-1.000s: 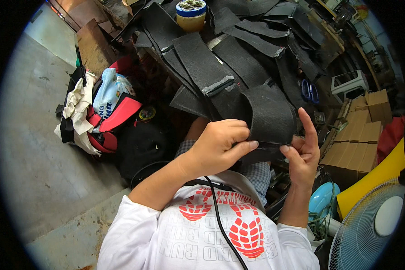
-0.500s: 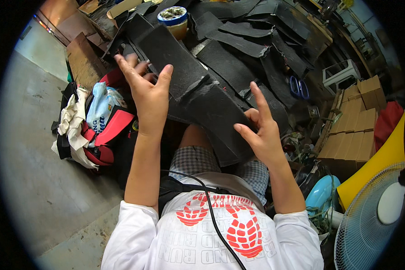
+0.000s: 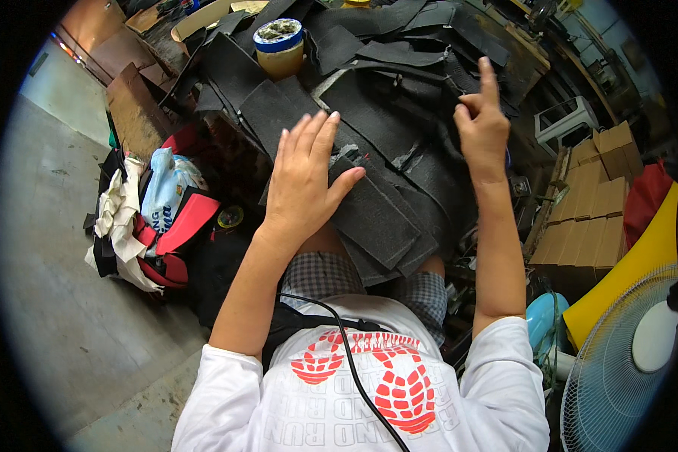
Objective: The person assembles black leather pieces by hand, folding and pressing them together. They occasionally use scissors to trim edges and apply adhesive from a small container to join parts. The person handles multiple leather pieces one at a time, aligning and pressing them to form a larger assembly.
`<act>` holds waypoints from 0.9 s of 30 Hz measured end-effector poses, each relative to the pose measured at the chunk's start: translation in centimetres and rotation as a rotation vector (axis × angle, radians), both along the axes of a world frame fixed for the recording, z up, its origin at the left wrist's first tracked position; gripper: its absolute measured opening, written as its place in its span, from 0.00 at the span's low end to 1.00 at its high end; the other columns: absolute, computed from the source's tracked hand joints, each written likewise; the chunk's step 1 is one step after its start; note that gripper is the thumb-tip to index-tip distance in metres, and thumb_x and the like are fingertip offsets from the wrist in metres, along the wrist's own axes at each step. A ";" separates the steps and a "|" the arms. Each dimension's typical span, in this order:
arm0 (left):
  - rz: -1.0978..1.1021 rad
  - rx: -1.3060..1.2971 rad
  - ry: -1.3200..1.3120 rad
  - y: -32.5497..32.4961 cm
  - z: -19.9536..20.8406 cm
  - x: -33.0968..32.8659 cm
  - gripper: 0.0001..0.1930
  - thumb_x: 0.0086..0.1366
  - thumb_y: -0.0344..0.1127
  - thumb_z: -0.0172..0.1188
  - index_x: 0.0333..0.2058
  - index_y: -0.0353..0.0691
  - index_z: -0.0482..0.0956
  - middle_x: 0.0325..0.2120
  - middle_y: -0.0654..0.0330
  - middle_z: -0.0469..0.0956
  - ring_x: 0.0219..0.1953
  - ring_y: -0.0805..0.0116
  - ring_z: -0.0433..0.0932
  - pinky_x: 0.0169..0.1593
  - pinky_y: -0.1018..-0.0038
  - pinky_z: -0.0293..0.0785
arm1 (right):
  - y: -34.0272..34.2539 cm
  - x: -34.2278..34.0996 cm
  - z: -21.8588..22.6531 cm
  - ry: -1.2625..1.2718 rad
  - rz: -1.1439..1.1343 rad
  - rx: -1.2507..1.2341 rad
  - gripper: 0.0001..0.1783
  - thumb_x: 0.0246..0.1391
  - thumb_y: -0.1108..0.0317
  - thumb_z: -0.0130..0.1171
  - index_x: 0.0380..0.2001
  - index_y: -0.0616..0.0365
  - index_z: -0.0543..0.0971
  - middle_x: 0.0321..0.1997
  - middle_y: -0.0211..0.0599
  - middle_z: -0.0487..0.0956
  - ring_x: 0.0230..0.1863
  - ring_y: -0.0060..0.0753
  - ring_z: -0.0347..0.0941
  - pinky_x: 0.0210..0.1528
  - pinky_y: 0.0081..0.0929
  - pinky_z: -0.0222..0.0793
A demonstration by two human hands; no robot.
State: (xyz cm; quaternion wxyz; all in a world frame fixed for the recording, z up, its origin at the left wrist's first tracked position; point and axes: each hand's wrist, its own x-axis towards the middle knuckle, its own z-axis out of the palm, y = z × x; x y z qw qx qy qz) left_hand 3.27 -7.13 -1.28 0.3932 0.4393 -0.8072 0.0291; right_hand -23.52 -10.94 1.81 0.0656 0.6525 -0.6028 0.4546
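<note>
Black, textured strips, flat and leathery, lie in an overlapping pile [image 3: 275, 113] in front of me and over my lap. My left hand [image 3: 301, 173] hovers over the nearer strips, fingers stretched out and thumb apart, holding nothing. Just below it to the right, a rectangular black strip [image 3: 377, 218] lies across my thighs. At the pile's right side is my right hand [image 3: 486, 135]. Its index finger points up and away while the thumb and other fingers are curled at the edge of a dark, raised black strip [image 3: 410, 94]. A blue-rimmed jar [image 3: 280, 56] of yellowish content stands among the strips.
A bundle of cloth and red scraps [image 3: 158, 215] lies on my left. Cardboard boxes [image 3: 591, 203], a white plastic stool [image 3: 569, 124], a yellow sheet [image 3: 618, 264] and a standing fan [image 3: 625, 361] are at right. A black cable [image 3: 346, 339] runs down my shirt.
My left hand has come off the strip and moved right, over the lap. My right hand has moved up and away to the right side of the pile. The strips now lie lower.
</note>
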 end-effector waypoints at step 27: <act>-0.630 1.097 1.275 5.9 1.3 -3.9 0.16 0.60 0.29 0.68 0.46 0.31 0.78 0.41 0.58 0.82 0.41 0.75 0.80 0.48 0.78 0.76 | 12.7 6.4 -0.4 -1.303 0.598 0.313 0.46 0.47 0.85 0.62 0.69 0.54 0.57 0.41 0.29 0.78 0.44 0.19 0.75 0.50 0.19 0.73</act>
